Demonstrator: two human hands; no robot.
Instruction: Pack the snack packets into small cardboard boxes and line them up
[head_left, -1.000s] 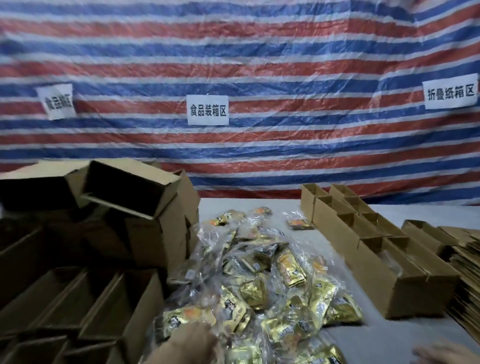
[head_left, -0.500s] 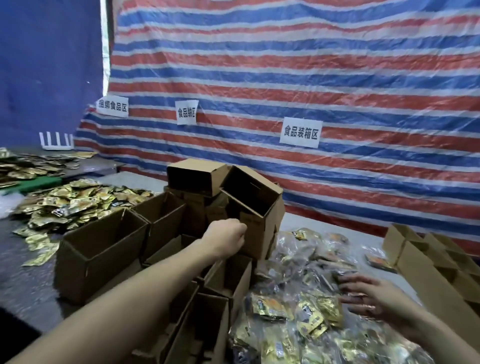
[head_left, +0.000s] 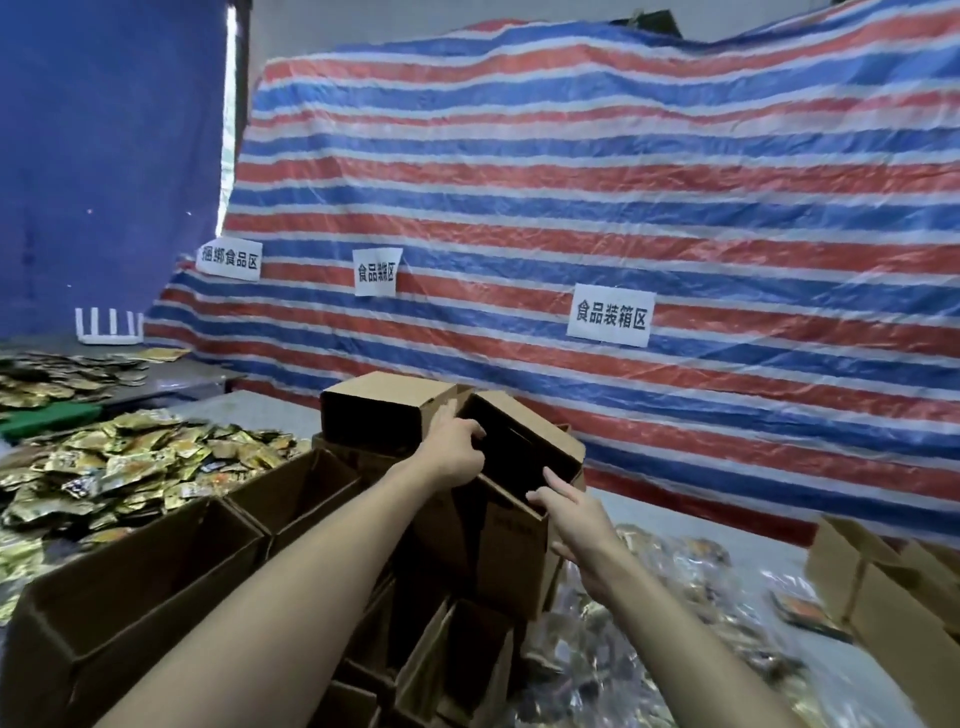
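My L hand (head_left: 457, 449) now grips top box (head_left: 524, 415) rim; R hand (head_left: 574, 519) off packets (head_left: 649, 571), fingers loose at flap: next box coming.

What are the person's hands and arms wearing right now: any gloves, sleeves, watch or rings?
Nothing. The left hand and right hand are ungloved; the left forearm and right forearm are bare down to the frame edge, so no sleeve or cuff shows. No watch, bracelet or ring is visible, though slight blur could hide a thin one.
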